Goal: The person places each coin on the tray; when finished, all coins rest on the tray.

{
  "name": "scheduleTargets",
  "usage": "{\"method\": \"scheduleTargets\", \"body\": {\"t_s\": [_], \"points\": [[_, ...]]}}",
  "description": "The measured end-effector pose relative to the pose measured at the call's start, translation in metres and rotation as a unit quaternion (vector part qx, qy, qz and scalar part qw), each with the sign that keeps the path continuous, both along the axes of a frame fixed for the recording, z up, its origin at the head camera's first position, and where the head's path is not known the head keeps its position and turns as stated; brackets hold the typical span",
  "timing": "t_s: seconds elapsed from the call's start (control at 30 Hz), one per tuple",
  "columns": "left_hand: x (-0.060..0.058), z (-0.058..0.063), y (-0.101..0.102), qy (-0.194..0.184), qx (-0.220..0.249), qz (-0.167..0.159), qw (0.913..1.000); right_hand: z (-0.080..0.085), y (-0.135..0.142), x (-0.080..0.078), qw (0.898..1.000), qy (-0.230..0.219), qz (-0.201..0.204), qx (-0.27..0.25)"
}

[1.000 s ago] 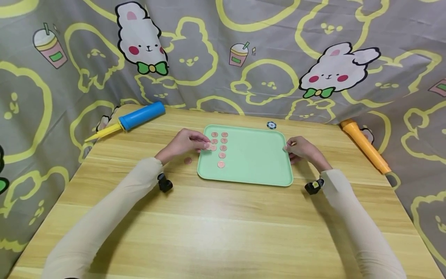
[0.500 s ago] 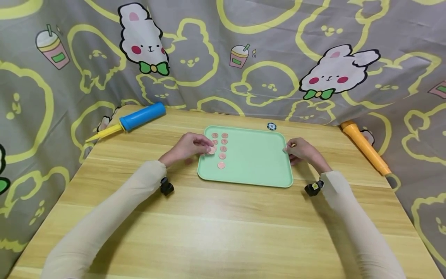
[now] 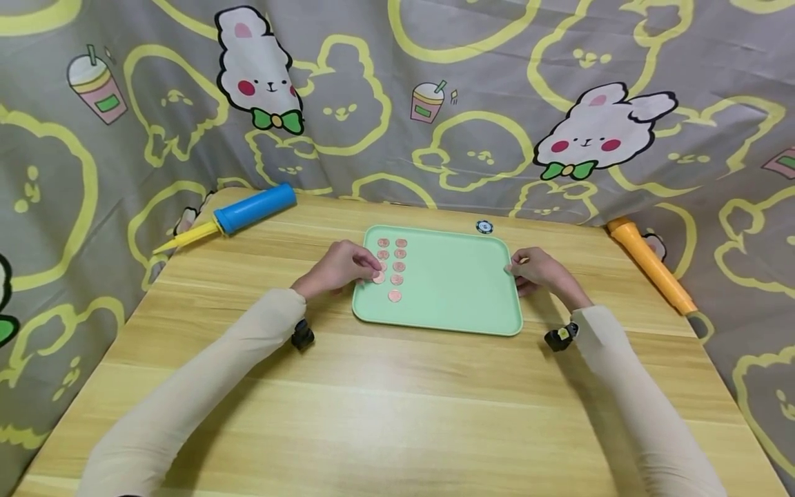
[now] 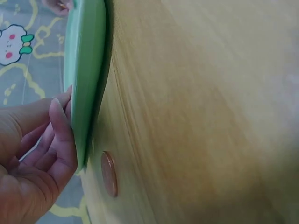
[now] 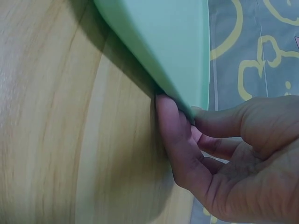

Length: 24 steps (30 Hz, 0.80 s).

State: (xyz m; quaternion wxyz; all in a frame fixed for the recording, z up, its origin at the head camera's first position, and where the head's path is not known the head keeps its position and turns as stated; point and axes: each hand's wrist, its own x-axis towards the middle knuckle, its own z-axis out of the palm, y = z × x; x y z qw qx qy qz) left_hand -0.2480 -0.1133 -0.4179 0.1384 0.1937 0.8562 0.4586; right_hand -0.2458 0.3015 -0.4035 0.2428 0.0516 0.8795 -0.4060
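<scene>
Copper-coloured coins lie in two columns on the left part of a pale green tray (image 3: 462,276). My left hand (image 3: 338,268) reaches over the tray's left rim. Its thumb and fingers pinch a coin (image 3: 378,278) at the lower end of the left column, close over the tray. In the left wrist view the rim hides that coin from sight. One more coin (image 4: 109,173) lies on the table beside the tray, hidden behind the left hand in the head view. At the opposite side, my right hand (image 3: 535,268) grips the tray's right rim, thumb on top and fingers beneath.
A blue and yellow hand pump (image 3: 254,209) lies at the back left of the wooden table (image 3: 397,407). A dark-edged poker chip (image 3: 484,226) is behind the tray. An orange tube-like object (image 3: 652,266) lies along the right edge. A patterned curtain (image 3: 472,90) hangs behind the table.
My left hand has moved a little right and toward me, carrying its coin from beside the third coin of the left column to below it. My right hand stays on the rim.
</scene>
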Motion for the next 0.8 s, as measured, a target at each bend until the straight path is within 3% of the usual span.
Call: {"method": "scheduleTargets", "body": {"t_s": [0.5,0.8], "points": [[0.0065,0.0047,0.0096,0.047,-0.056,0.006,0.9973,0.0015,-0.0004,-0.0015,1.0,-0.006,-0.003,0.003],[0.0059,0.002,0.0055,0.025,-0.015,0.019,0.9994,0.0045,-0.002,-0.0017,1.0,-0.006,0.003,0.0]]}}
